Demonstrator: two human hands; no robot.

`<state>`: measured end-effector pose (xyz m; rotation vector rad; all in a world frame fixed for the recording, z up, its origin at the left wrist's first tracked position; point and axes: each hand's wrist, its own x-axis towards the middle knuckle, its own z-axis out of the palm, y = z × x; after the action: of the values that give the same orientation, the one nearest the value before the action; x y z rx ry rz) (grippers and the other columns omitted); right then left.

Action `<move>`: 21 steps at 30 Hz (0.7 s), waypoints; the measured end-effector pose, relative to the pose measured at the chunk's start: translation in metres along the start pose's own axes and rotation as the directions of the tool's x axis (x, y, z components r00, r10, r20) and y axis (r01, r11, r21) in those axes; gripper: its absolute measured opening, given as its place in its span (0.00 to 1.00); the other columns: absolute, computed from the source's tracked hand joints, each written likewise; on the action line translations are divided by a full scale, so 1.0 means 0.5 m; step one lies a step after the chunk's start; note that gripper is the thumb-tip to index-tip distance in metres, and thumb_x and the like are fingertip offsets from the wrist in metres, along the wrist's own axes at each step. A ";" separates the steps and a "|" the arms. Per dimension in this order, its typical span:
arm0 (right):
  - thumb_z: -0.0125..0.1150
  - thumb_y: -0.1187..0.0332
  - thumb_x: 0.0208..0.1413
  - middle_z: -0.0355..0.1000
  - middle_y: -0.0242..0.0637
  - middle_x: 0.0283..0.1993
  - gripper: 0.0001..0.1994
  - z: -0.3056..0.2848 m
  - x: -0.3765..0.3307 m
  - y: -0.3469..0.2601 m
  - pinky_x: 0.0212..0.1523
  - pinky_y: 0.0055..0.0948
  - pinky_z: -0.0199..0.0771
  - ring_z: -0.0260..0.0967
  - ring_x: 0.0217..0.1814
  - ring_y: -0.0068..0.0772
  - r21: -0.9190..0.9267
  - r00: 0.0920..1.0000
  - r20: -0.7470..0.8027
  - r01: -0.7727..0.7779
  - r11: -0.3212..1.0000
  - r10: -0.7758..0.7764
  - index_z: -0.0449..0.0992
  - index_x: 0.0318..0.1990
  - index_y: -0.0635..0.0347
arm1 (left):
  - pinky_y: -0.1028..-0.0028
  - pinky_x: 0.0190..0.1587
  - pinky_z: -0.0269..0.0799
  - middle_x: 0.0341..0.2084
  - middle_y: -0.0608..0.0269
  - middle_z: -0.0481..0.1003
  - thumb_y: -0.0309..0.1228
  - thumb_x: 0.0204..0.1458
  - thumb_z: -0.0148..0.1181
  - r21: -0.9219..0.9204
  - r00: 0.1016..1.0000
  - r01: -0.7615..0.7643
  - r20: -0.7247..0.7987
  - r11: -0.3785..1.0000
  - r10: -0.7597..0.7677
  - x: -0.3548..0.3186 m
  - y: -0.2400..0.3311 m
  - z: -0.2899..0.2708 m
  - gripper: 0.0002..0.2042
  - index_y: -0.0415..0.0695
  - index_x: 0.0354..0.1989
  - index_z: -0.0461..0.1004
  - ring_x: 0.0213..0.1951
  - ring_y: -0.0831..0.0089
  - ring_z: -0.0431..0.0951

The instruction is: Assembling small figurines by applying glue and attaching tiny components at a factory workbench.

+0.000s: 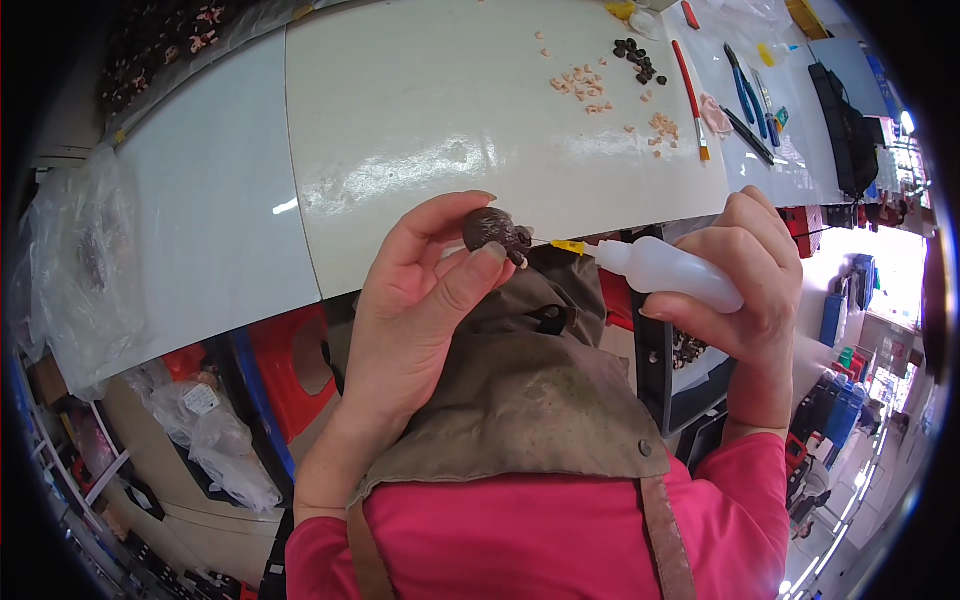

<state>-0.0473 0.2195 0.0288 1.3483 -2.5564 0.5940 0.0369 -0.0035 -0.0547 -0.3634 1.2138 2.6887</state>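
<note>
Dark brown piece: the small rounded piece (488, 228) is held in the air, seen against the near edge of the counter (400, 120), at 2 o'clock from the middle of the left hand (422, 275) and at 9 o'clock from the right hand (750, 270); its knobbly end is turned toward 3 o'clock

Left hand: the piece is pinched between thumb and fingers, the thumb being laid over its lower side

Right hand: the white squeeze bottle (690, 275) is grasped, with the fingers wrapped around its body and its nozzle pointed toward 9 o'clock

Needle tip: the yellow hub (568, 247) is fitted on the nozzle, and its thin needle is aimed at the knobbly end; whether contact is made cannot be told

Loose bits: pale chips (578, 85) are scattered on the counter at 1 o'clock from the piece, and dark lumps (640, 65) are clustered just beyond them, between 1 and 2 o'clock

Tools: a red-handled brush (688, 90) and blue-handled pliers (742, 92) are laid at 2 o'clock

Apron: a brown apron (510, 400) is worn at 6 o'clock
</note>
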 end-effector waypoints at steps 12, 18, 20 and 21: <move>0.71 0.44 0.31 0.65 0.32 0.22 0.27 0.000 -0.010 0.006 0.26 0.30 0.57 0.59 0.24 0.32 -0.004 0.999 0.035 0.010 1.000 -0.010 0.73 0.29 0.59 | 0.69 0.59 0.68 0.53 0.56 0.67 0.26 0.59 0.54 -0.031 0.999 -0.020 0.031 0.999 0.021 0.004 -0.001 -0.001 0.19 0.42 0.58 0.61 0.58 0.58 0.68; 0.70 0.44 0.31 0.65 0.32 0.22 0.27 0.002 -0.008 0.005 0.26 0.30 0.56 0.59 0.24 0.32 -0.004 1.000 0.023 0.017 1.000 -0.017 0.73 0.29 0.59 | 0.69 0.60 0.67 0.54 0.55 0.66 0.26 0.59 0.52 -0.043 0.999 -0.026 0.032 0.999 0.028 0.005 -0.001 -0.001 0.20 0.42 0.59 0.60 0.59 0.57 0.67; 0.72 0.47 0.30 0.64 0.31 0.22 0.24 0.002 0.001 0.001 0.25 0.29 0.57 0.60 0.22 0.32 0.002 1.000 0.013 0.018 1.000 -0.018 0.73 0.27 0.58 | 0.69 0.60 0.67 0.55 0.54 0.66 0.26 0.59 0.52 -0.044 0.999 -0.026 0.032 0.999 0.027 0.006 0.000 -0.001 0.20 0.42 0.60 0.60 0.59 0.57 0.67; 0.74 0.51 0.29 0.64 0.29 0.22 0.22 0.002 0.004 0.000 0.25 0.28 0.58 0.61 0.21 0.32 0.007 1.000 0.004 0.020 1.000 -0.021 0.72 0.25 0.56 | 0.69 0.60 0.67 0.55 0.54 0.66 0.26 0.60 0.52 -0.052 0.999 -0.022 0.033 0.998 0.024 0.006 0.000 -0.001 0.20 0.42 0.60 0.60 0.59 0.57 0.67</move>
<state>-0.0487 0.2177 0.0287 1.3780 -2.5432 0.5979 0.0342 -0.0038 -0.0561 -0.3117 1.1482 2.7383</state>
